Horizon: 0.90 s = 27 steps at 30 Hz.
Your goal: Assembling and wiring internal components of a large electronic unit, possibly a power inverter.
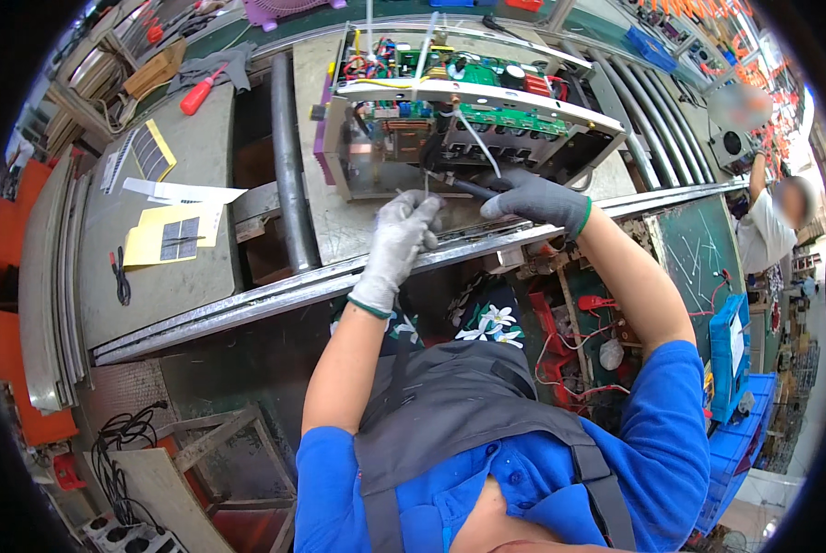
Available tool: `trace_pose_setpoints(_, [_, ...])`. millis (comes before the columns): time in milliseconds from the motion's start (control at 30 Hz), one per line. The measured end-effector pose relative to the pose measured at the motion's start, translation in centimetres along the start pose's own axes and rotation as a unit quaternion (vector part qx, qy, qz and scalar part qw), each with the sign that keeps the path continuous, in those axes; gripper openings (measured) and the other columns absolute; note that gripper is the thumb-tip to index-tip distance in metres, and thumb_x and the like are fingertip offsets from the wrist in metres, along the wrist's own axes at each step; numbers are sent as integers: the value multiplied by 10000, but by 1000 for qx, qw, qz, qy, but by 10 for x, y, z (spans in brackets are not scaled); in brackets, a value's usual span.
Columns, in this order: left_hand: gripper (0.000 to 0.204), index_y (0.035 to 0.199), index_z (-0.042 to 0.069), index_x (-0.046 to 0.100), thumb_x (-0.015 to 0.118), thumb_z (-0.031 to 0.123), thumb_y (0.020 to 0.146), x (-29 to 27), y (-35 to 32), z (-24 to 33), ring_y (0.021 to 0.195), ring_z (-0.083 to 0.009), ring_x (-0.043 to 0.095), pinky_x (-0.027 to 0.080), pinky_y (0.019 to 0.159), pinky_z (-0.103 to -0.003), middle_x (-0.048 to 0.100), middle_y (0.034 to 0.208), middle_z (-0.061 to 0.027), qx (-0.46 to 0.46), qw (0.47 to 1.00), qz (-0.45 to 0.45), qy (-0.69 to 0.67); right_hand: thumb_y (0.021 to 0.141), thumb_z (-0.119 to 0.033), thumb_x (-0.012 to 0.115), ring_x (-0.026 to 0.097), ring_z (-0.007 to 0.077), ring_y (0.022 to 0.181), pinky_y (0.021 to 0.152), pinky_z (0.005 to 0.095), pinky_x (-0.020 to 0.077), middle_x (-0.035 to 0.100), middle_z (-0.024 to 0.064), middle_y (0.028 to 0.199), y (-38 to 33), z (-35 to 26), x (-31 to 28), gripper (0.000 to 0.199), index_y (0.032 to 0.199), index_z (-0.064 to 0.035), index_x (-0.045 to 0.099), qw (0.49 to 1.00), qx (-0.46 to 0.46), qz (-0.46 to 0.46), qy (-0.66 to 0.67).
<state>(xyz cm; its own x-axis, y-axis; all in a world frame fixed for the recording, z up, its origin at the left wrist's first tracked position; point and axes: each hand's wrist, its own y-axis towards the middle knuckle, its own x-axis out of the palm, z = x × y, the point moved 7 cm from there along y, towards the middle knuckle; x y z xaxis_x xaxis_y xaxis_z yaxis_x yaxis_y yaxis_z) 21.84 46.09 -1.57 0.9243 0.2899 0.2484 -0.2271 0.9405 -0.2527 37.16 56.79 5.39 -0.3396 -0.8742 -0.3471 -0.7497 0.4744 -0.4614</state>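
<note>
Near side of chassis: left hand pinched a white tie, right hand gripped black cable, likely steadying it.

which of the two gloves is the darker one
The right glove, on the hand beside the open chassis's lower front edge: it is dark grey, while the left glove is pale, whitish grey.

Left head-worn fisheye, facing down and forward, apron close, workbench farther off
</note>
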Motion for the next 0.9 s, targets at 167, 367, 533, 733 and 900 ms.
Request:
trace_pose_setpoints(167, [255,1062,-18,657,589,225,1021,-5,-1,8,519,-93,534,417,472,-252,621,742,-40,-5,999,14,40,788,-361,762,555,117,792,675,257,447,641,60,931,4,-4,-5,597,1190,69,657,997,14,31,-64])
trace_pose_setpoints(367, [319,1077,10,653,595,321,1029,-30,-63,-5,520,-94,561,405,455,-218,633,713,-47,-13,991,-105,-87,759,-374,773,611,189,968,874,329,494,659,117,1071,-2,23,12,682,1275,44,616,990,-36,74,-115])
trace_pose_setpoints(533, [201,983,40,727,663,228,953,-163,-147,-139,459,-76,538,348,396,-195,665,700,-82,-177,978,-78,-75,740,-376,797,608,220,1068,999,349,464,643,138,1159,15,80,44,771,1344,43,562,984,-19,164,-74])
trace_pose_setpoints(733, [528,1460,20,473,515,358,1057,-329,-28,-248,1111,-265,629,526,918,-459,648,1235,-192,137,804,115,567,767,-334,801,623,259,1162,1003,380,482,644,197,1290,7,78,53,758,1364,54,539,966,-77,233,-85])
trace_pose_setpoints(900, [547,1454,72,492,567,362,997,-258,-60,-235,1283,-401,543,446,1087,-498,519,1452,-246,104,608,41,786,684,-270,791,613,368,1009,896,474,493,600,148,1094,-68,10,49,762,1370,-71,525,822,-200,382,-372])
